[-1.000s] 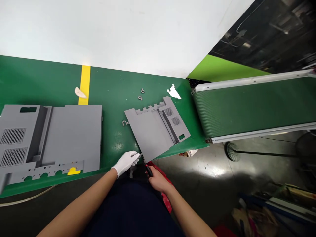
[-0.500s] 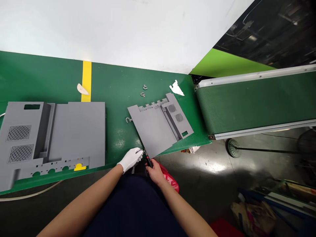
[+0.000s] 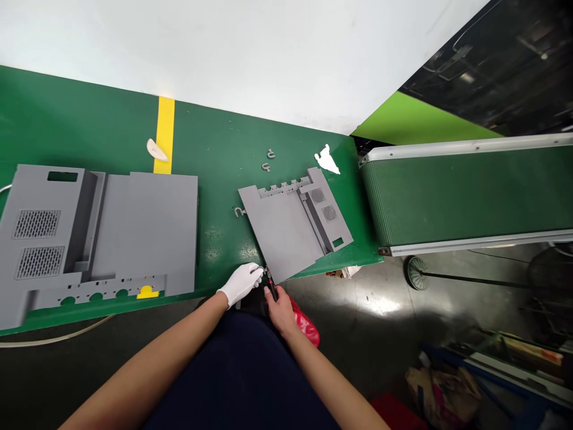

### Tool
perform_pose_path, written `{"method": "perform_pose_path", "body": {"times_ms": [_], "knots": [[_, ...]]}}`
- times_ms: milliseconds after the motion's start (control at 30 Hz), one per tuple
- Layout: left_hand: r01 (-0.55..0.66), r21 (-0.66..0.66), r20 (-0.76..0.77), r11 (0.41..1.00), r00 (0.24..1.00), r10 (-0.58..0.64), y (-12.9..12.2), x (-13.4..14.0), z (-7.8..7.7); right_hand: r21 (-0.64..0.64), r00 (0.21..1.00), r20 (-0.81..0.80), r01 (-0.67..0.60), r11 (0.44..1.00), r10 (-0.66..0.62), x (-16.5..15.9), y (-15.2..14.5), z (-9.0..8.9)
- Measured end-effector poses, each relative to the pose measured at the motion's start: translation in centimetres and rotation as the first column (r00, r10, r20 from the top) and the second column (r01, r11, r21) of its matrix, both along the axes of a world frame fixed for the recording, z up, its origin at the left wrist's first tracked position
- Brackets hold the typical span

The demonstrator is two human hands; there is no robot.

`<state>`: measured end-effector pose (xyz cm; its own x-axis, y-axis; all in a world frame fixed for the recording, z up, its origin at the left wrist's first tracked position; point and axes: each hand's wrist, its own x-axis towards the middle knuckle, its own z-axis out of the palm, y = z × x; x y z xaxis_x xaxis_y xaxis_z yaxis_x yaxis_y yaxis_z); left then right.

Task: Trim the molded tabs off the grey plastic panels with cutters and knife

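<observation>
My left hand [image 3: 243, 283], in a white glove, is closed in a pinch at the table's front edge. A small grey piece [image 3: 263, 270] shows at its fingertips, too small to make out in full. In my bare right hand [image 3: 282, 309] is a slim hand tool [image 3: 271, 283] with a black handle and a red band, its tip against or very near that piece. Just beyond both hands lies a grey panel [image 3: 286, 230] with vents and a notched edge. By its left side rests a grey U-shaped clip [image 3: 240, 212]; two more clips [image 3: 266, 167] lie behind it.
A larger grey panel [image 3: 150, 224] with a yellow piece [image 3: 147, 292] on it covers the left of the green table [image 3: 224, 134]. Farther back are a cream wedge-shaped piece [image 3: 156, 150] and a crumpled white item [image 3: 327, 160]. A conveyor belt [image 3: 470, 194] stands at right.
The camera view has shifted slightly, so the table contents sit a little differently in frame. Both hands stay close together, with the tool's tip still at the small grey piece.
</observation>
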<state>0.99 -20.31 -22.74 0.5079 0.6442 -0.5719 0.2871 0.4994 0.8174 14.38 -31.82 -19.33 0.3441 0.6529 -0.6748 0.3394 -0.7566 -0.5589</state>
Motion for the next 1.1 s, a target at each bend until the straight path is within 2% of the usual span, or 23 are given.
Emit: {"method": "perform_pose_path", "body": {"times_ms": [300,533,667,900,1100], "knots": [[-0.013,-0.006,0.007,1.0,1.0,0.013,-0.1,0.2,-1.1,-0.124,0.998,-0.003,-0.066,0.99,0.066,-0.1,1.7,0.0],[-0.008,0.021,-0.022,1.0,1.0,0.008,0.3,0.1,-0.8,-0.148,0.997,0.066,-0.016,0.989,0.026,-1.2,2.2,0.4],[-0.005,0.046,-0.049,0.999,0.999,0.008,0.3,0.1,-1.1,-0.139,0.998,0.066,0.006,0.99,0.003,-1.2,2.1,0.3],[-0.004,0.04,-0.054,0.999,0.999,0.006,0.4,0.1,-1.5,-0.143,0.995,0.099,0.049,0.989,-0.035,-1.2,2.6,-0.9],[-0.015,0.005,-0.058,1.0,0.998,0.015,0.8,0.2,-1.3,-0.124,0.996,0.093,0.021,0.992,-0.01,-0.8,2.8,-2.0]]}}
